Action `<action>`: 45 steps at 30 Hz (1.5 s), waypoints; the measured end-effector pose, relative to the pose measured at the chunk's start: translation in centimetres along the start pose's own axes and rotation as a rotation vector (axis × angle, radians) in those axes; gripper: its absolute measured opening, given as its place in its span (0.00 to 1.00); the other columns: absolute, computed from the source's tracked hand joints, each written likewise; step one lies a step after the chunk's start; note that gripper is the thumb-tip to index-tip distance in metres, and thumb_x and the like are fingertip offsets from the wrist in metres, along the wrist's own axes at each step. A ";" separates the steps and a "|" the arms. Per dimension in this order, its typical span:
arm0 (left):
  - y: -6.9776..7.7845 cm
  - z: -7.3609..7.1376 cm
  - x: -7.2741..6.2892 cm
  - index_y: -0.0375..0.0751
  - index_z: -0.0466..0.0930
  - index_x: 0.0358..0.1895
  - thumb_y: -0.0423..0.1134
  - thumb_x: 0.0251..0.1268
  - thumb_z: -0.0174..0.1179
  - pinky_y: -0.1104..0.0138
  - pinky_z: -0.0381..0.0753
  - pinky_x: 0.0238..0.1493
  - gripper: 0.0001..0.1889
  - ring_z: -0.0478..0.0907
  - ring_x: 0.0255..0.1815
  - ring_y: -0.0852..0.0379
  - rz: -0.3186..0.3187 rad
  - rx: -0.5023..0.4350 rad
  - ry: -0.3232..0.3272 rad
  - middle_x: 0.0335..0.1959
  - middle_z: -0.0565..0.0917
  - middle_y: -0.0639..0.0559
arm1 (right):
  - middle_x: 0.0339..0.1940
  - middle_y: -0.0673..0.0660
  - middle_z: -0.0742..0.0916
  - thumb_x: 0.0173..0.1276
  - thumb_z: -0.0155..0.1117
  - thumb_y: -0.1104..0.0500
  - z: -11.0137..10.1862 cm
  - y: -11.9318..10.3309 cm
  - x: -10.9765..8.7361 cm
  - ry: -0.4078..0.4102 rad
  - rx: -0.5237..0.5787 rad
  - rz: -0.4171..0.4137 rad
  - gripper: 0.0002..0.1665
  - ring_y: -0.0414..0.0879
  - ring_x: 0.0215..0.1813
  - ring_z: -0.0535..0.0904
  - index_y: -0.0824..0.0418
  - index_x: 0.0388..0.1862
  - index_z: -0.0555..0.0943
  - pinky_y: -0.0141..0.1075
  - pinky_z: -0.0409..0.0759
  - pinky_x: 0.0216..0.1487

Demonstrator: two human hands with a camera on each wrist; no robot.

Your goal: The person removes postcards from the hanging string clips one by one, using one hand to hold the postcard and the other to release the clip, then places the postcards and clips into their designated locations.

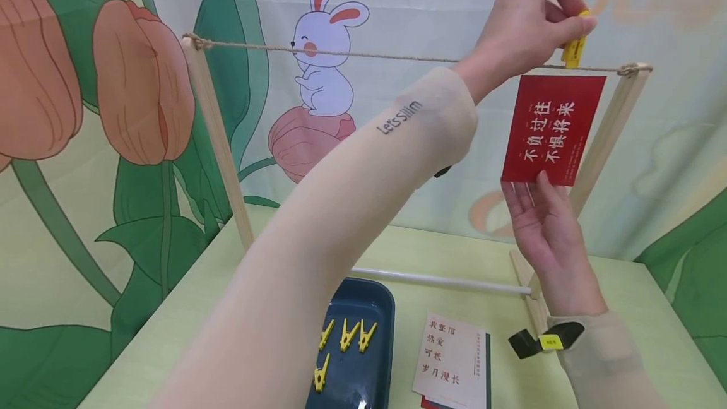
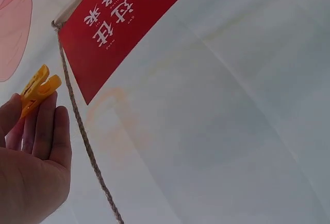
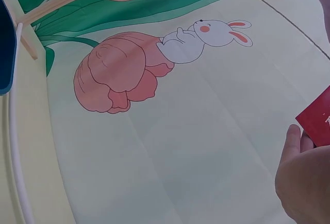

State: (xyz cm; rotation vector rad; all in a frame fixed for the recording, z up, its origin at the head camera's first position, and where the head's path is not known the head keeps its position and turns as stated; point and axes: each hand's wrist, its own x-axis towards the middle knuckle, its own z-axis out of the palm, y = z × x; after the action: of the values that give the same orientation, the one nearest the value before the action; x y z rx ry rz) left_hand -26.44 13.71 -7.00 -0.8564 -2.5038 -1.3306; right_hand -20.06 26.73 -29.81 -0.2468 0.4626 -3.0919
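Note:
In the head view my left hand (image 1: 531, 21) is raised above the rope (image 1: 397, 57) near its right end, pinching a yellow clothespin (image 1: 574, 48). The left wrist view shows that clothespin (image 2: 38, 92) with its jaw pointing up, a little to the side of the rope. Just under the rope, a red card (image 1: 585, 109) with white Chinese characters hangs upright. My right hand (image 1: 548, 229) grips the card at its lower edge, thumb in front and fingers behind. In the right wrist view only a corner of the card (image 3: 317, 121) shows beside the right hand (image 3: 304, 177).
Wooden posts (image 1: 218, 137) hold up the rope, with a white rod (image 1: 443, 279) low between them. On the table, a dark blue tray (image 1: 377, 292) contains several yellow clothespins (image 1: 348, 335), partly hidden by my left sleeve. Beside it lies a stack of cards (image 1: 451, 358).

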 end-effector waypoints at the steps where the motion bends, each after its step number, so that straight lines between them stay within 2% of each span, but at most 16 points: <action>1: 0.0 -0.1 -0.1 0.47 0.80 0.49 0.46 0.77 0.66 0.79 0.79 0.45 0.09 0.81 0.48 0.69 0.002 -0.004 -0.001 0.51 0.85 0.59 | 0.75 0.54 0.81 0.80 0.62 0.66 -0.1 0.1 0.0 -0.001 -0.003 0.003 0.32 0.51 0.76 0.78 0.48 0.78 0.73 0.45 0.78 0.71; 10: -0.3 -1.9 -1.2 0.45 0.79 0.48 0.44 0.77 0.67 0.76 0.79 0.47 0.09 0.83 0.48 0.66 0.035 -0.034 -0.022 0.50 0.87 0.57 | 0.77 0.52 0.80 0.82 0.60 0.65 -0.6 0.4 -0.3 -0.023 -0.058 0.018 0.32 0.49 0.78 0.75 0.46 0.80 0.70 0.44 0.76 0.72; 16: -1.3 -3.4 -2.3 0.44 0.78 0.46 0.43 0.76 0.68 0.75 0.82 0.47 0.09 0.85 0.46 0.61 0.021 -0.078 -0.035 0.48 0.88 0.55 | 0.76 0.52 0.80 0.82 0.58 0.64 -1.3 0.4 -0.6 -0.018 -0.087 0.040 0.32 0.49 0.77 0.76 0.46 0.80 0.70 0.43 0.76 0.72; 24: -2.5 -4.8 -4.1 0.43 0.79 0.46 0.43 0.75 0.69 0.73 0.83 0.48 0.10 0.86 0.45 0.59 0.011 -0.059 -0.026 0.47 0.89 0.53 | 0.75 0.53 0.81 0.82 0.59 0.65 -1.6 0.8 -1.0 0.002 -0.074 0.078 0.31 0.50 0.76 0.77 0.46 0.80 0.71 0.43 0.77 0.71; 33: -4.4 -5.8 -5.6 0.42 0.81 0.44 0.42 0.74 0.70 0.70 0.84 0.47 0.09 0.87 0.42 0.58 -0.019 -0.040 -0.013 0.44 0.90 0.52 | 0.74 0.53 0.82 0.83 0.58 0.64 -1.6 1.3 -2.0 -0.002 -0.149 0.091 0.30 0.50 0.73 0.80 0.48 0.79 0.71 0.41 0.78 0.69; 40: -6.5 -6.5 -7.0 0.42 0.81 0.42 0.42 0.73 0.71 0.66 0.83 0.46 0.10 0.87 0.40 0.56 -0.070 -0.036 -0.014 0.40 0.91 0.53 | 0.73 0.52 0.82 0.83 0.58 0.63 -1.9 1.8 -2.9 0.013 -0.192 0.110 0.28 0.49 0.72 0.81 0.48 0.78 0.72 0.41 0.80 0.67; 45: -8.1 -7.1 -8.0 0.41 0.82 0.42 0.43 0.74 0.70 0.64 0.83 0.45 0.10 0.87 0.41 0.55 -0.087 -0.010 -0.041 0.40 0.91 0.52 | 0.71 0.53 0.83 0.84 0.57 0.62 -2.4 2.2 -3.6 0.025 -0.214 0.121 0.28 0.49 0.71 0.82 0.48 0.78 0.72 0.40 0.82 0.65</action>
State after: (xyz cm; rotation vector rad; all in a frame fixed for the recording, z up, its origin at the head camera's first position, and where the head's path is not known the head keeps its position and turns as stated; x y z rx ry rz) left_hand -25.18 1.28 -11.81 -0.7932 -2.5961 -1.3662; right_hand -16.87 25.43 -33.26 -0.1744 0.7802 -2.9303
